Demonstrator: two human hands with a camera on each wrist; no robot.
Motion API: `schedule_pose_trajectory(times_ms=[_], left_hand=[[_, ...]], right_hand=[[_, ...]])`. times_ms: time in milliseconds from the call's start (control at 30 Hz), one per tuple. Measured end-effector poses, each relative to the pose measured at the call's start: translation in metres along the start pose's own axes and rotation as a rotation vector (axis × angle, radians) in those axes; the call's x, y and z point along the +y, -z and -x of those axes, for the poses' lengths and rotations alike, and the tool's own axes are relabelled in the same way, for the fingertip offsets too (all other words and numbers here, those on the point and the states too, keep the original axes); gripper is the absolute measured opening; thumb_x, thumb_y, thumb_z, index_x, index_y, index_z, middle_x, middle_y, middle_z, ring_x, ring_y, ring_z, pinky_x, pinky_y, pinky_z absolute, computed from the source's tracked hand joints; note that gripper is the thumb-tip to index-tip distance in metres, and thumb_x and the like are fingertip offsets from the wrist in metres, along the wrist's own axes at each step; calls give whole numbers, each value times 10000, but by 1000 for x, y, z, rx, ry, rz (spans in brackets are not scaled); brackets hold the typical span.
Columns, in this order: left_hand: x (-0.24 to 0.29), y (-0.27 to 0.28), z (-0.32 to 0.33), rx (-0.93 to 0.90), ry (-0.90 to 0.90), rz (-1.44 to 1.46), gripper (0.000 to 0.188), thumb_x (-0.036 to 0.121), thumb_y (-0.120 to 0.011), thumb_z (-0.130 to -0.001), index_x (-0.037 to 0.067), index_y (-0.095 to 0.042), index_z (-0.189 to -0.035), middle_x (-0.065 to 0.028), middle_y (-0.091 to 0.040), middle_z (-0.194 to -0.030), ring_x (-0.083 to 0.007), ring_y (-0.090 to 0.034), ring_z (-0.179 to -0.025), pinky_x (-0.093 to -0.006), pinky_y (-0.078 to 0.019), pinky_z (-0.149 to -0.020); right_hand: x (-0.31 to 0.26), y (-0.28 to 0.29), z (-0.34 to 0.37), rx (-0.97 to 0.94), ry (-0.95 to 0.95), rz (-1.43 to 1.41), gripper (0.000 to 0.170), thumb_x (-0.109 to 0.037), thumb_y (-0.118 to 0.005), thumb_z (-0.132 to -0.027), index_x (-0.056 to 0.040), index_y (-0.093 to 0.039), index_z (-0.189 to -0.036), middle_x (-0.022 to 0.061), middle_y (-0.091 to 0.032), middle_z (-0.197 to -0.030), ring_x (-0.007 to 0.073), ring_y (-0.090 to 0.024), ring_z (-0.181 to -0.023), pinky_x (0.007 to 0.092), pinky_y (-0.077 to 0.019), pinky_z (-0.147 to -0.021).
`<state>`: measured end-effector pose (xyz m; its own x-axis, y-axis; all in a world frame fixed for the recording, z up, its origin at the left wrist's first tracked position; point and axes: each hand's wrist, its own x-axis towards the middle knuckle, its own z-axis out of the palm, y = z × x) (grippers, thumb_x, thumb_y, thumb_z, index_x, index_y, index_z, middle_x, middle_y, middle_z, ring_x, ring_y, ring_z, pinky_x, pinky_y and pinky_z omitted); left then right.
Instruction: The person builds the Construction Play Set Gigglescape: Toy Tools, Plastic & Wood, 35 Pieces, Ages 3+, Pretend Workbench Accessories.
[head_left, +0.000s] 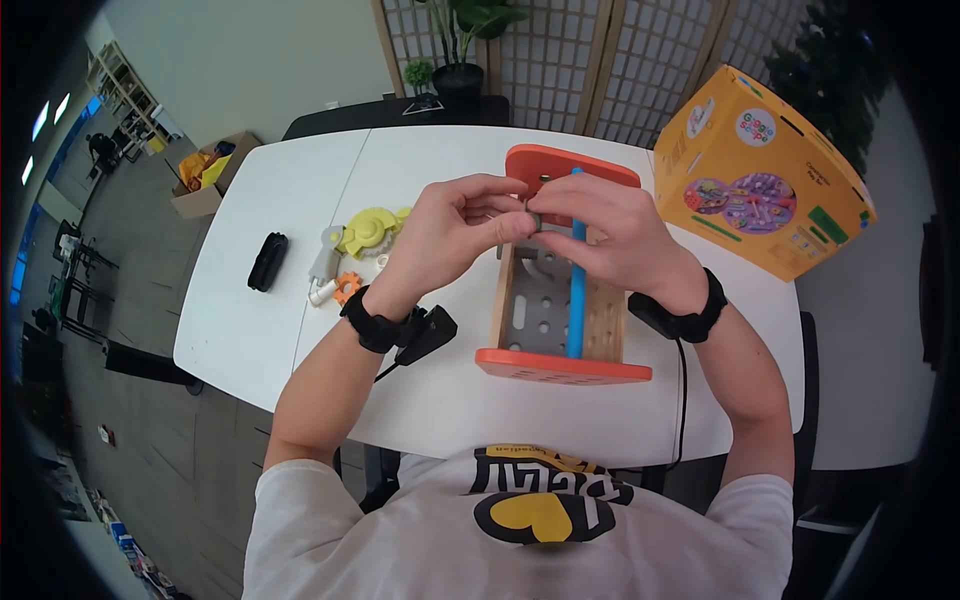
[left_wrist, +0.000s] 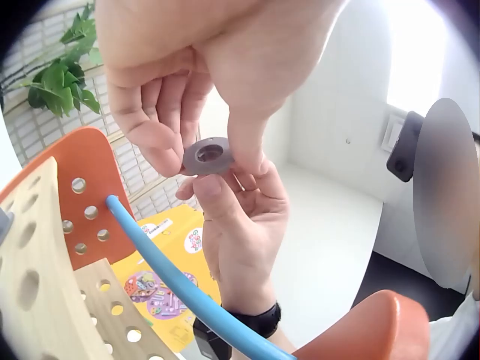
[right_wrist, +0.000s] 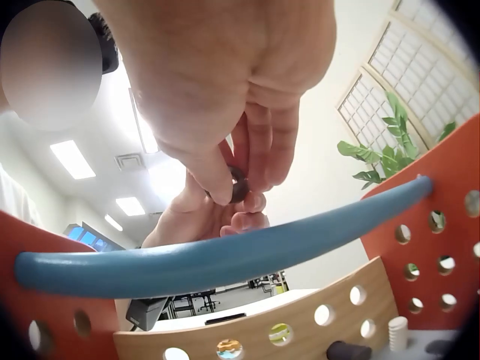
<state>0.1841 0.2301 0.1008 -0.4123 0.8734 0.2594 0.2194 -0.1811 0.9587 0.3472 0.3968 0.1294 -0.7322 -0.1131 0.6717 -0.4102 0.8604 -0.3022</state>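
Observation:
A small grey ring (left_wrist: 208, 156) with a hole in its middle is pinched between both hands, above the far part of a toolbox-like toy with orange end panels (head_left: 563, 367) and a blue bar (head_left: 577, 290). The left hand (head_left: 450, 230) grips the ring from the left with thumb and fingers. From the other side the right hand (head_left: 625, 235) pinches it with thumb and fingertips. In the right wrist view the ring (right_wrist: 238, 187) looks dark and is partly hidden by fingers.
Left of the toy lie yellow-green parts (head_left: 368, 230), an orange gear (head_left: 348, 287), a grey piece (head_left: 325, 260) and a black case (head_left: 267, 262). A yellow box (head_left: 760, 170) stands at the table's back right. Inside the toy are a dark peg (right_wrist: 349, 351) and a white screw (right_wrist: 398, 334).

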Motion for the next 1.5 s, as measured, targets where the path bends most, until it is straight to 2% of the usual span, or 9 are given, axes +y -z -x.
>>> schedule_pose_trajectory(times_ms=[133,233,367,467,667,867,1033,1367,1500], left_hand=[[-9,9,1,77,-12,-423,457,399,-722,-976,-33,-750,-1121,-148,-773,-960,-213,-735,-899,-328,-580,-828],[-25,17,6,-42,206,-601,517,439,-677,-1003,-45,-725,-1179,-163,-766,-1008,-222,-734,-929,-341,-567,-858],[-43,12,12,-63,265,-516,554,470,-671,-998,-50,-724,-1182,-184,-768,-1006,-247,-740,-970,-343,-572,-878],[-50,5,13,-48,257,-465,555,458,-684,-991,-60,-718,-1187,-189,-768,-1015,-259,-745,-993,-348,-573,-898],[-60,0,13,-30,232,-463,559,415,-726,-961,-101,-705,-1174,-210,-769,-998,-266,-756,-973,-343,-583,-882],[-71,-2,15,7,191,-394,607,447,-744,-927,-117,-708,-1147,-230,-769,-953,-294,-768,-929,-349,-599,-846],[-67,-2,15,-7,229,-430,485,338,-729,-970,-108,-702,-1160,-202,-773,-989,-244,-762,-966,-319,-585,-878],[-64,-2,14,14,201,-452,555,411,-750,-930,-106,-715,-1130,-217,-772,-970,-270,-766,-952,-335,-590,-858],[-68,-1,13,26,204,-419,614,455,-762,-896,-110,-718,-1132,-241,-768,-970,-304,-769,-936,-357,-601,-851]], right_hand=[[-5,19,11,-14,-374,-116,230,-78,-775,-880,-11,-704,-1088,100,-725,-1054,170,-723,-910,284,-592,-792],[22,23,30,123,-696,-346,241,-88,-753,-920,8,-677,-1127,100,-727,-1037,151,-718,-913,270,-585,-826],[33,24,42,164,-1021,-649,267,-73,-678,-977,87,-587,-1169,124,-722,-1008,172,-728,-921,268,-586,-842],[39,13,48,80,-1142,-604,286,-74,-665,-985,108,-564,-1182,139,-721,-1003,187,-731,-926,280,-591,-840],[44,-17,38,-305,-1195,-424,273,-91,-687,-983,78,-605,-1181,139,-720,-983,177,-740,-919,270,-598,-824],[62,-41,34,-441,-1189,-456,230,-127,-730,-970,64,-645,-1069,124,-716,-947,160,-737,-875,251,-602,-758],[70,-49,35,-488,-1238,-546,225,-169,-707,-996,47,-665,-1040,107,-722,-926,140,-718,-815,241,-602,-750],[76,-59,41,-434,-1250,-625,235,-161,-697,-993,57,-680,-1079,117,-745,-909,128,-714,-769,239,-588,-707],[75,-58,43,-397,-1229,-656,211,-102,-759,-932,35,-650,-1048,121,-739,-916,143,-715,-800,244,-588,-732]])
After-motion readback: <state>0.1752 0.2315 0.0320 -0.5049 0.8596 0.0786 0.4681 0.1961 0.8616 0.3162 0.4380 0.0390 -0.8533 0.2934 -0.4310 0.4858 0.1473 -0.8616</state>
